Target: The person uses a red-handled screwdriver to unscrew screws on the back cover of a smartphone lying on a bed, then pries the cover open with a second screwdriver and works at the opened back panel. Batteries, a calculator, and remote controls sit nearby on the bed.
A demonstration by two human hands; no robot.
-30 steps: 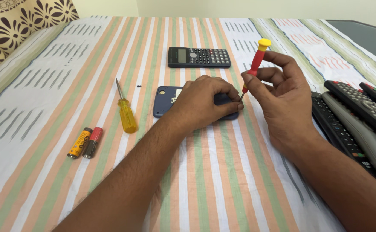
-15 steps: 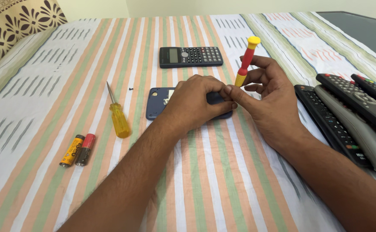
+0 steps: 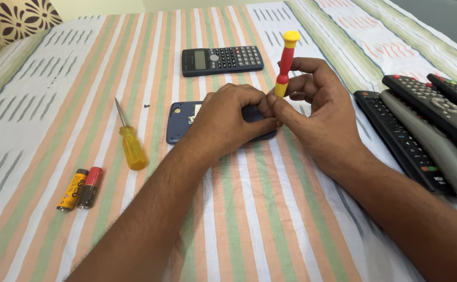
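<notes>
Striped bedsheet [image 3: 291,219] spread under all. Four remotes [image 3: 422,120] laid at right. Two calculators: black one [image 3: 221,60] beyond hands; blue one [image 3: 182,121] pressed down mid-sheet by left hand [image 3: 228,122], largely hidden. Two screwdrivers: red one [image 3: 285,65] pinched upright by right hand [image 3: 317,112]; yellow one [image 3: 129,141] left. Two batteries [image 3: 79,189]. One screw [image 3: 146,106].

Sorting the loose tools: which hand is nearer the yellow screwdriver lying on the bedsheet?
Left. The left hand is just right of the yellow screwdriver; the right hand is farther right.
</notes>
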